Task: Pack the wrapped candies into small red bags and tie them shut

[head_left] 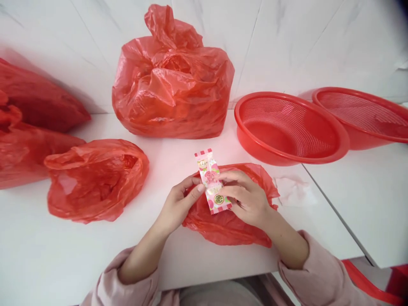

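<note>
A pink and white candy packet (pixel 211 178) with striped ends and a round dark emblem is held up between my two hands. My left hand (pixel 180 204) pinches its left edge between thumb and fingers. On the opposite side, the fingers of my right hand (pixel 248 197) press against the packet's face and edge. Beneath both hands an opened red plastic bag (pixel 236 231) lies spread on the white table; my hands hide much of what is inside it.
A large knotted red bag (pixel 174 97) stands against the tiled wall. Another open red bag (pixel 98 182) sits to the left, near more full red bags (pixel 32 148). Two red mesh baskets (pixel 290 127) (pixel 366 112) are at the right, with a thin whitish wrapper (pixel 295 191) before them.
</note>
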The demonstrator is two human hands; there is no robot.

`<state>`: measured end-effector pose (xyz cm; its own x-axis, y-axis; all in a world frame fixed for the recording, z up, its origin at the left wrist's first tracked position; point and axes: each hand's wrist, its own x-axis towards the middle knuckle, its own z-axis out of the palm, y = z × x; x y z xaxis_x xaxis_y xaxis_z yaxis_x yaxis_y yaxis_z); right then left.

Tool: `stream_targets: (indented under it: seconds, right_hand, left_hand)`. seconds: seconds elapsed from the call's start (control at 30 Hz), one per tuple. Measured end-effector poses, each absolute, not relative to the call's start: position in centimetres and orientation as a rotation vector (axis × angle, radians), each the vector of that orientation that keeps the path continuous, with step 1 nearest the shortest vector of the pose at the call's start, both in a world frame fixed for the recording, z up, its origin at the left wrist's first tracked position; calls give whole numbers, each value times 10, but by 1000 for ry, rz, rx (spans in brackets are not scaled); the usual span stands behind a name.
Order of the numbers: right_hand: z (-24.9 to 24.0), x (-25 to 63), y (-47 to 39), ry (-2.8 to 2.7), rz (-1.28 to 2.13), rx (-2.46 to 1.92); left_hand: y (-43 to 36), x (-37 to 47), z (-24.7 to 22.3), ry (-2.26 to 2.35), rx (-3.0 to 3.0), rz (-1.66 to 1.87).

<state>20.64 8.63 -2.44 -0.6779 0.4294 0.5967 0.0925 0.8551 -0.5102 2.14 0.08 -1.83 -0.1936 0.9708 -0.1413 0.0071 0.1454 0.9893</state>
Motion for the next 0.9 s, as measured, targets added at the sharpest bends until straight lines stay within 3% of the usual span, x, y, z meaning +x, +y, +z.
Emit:
stream_targets:
  seconds: [0.2,0.37,0.47,0.6,0.9]
  right_hand:
    - [-26,202,83,-2146,672,-438]
    - [-23,202,81,-1766,1407,-798]
    - [-24,199,80,-1818,1627,-836]
    - [-27,197,80,-1828,1692,-819]
    - [-8,225,103,-1934,1492,-893]
  left_hand:
    - [1,22,-18,1284,1117,1212]
    - [2,23,-21,1357,1151,1214]
    - [2,23,-22,1389,1176,1215]
    - [2,24,-21,1414,1215,1203]
    - [-1,18,-22,1473,1002,1205]
